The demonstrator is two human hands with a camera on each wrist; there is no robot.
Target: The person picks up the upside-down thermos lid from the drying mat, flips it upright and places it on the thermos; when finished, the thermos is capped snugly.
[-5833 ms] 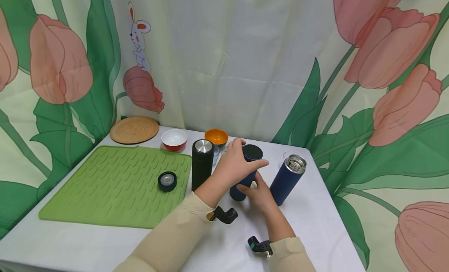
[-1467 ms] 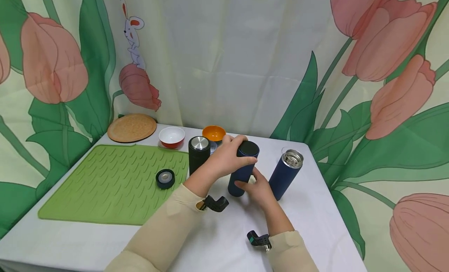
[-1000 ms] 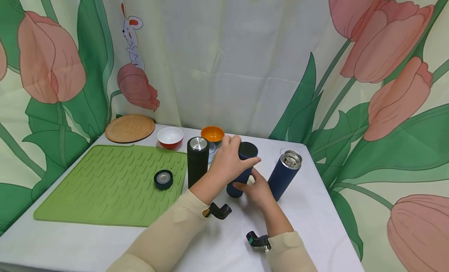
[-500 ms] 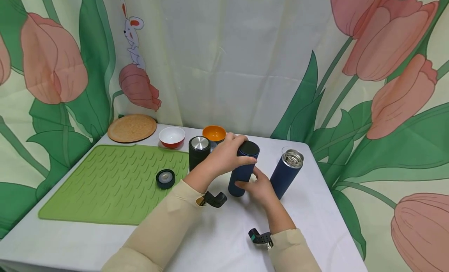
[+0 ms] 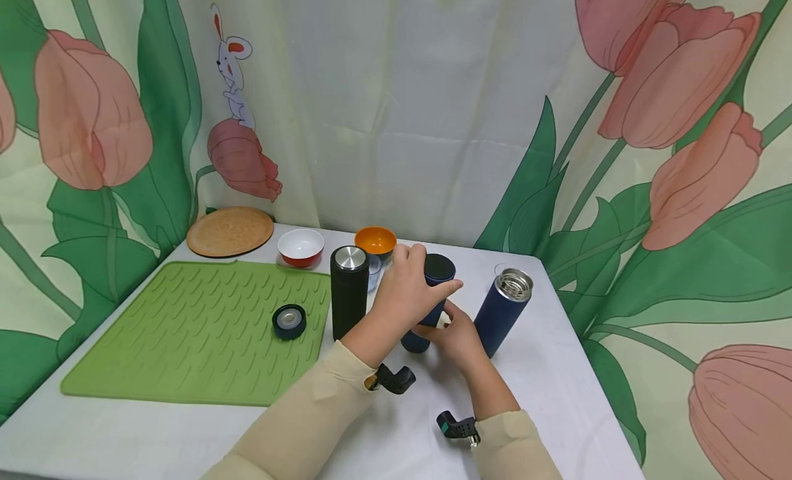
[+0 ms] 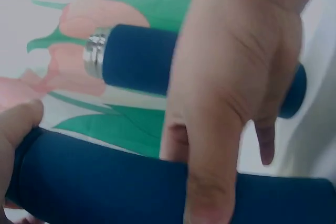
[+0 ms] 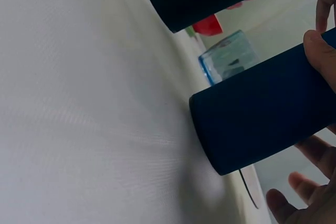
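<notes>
A dark blue thermos flask (image 5: 415,342) stands on the white table between both hands, its black-topped lid (image 5: 441,266) in place. My left hand (image 5: 402,291) grips it round the top, thumb across the near side. Lower down, my right hand (image 5: 456,337) holds the flask's body; in the left wrist view its thumb lies across the blue side. The right wrist view shows the flask's base (image 7: 226,124) close over the cloth. Just right stands a second blue flask (image 5: 502,316), lidless, with a bare steel mouth. Left of my hands is a black flask (image 5: 349,294) with a silver-topped lid.
A black lid (image 5: 289,321) lies upturned on the green mat (image 5: 185,349) at left. Behind are a round wooden board (image 5: 230,231), a red-and-white bowl (image 5: 301,253), an orange bowl (image 5: 375,240) and a clear container (image 5: 375,270). Printed curtains (image 5: 433,122) border the table.
My left hand and wrist have turned back and forth at the flask's top; since half a second ago the wrist has swung right. My right hand keeps its hold, and the lid is still on.
</notes>
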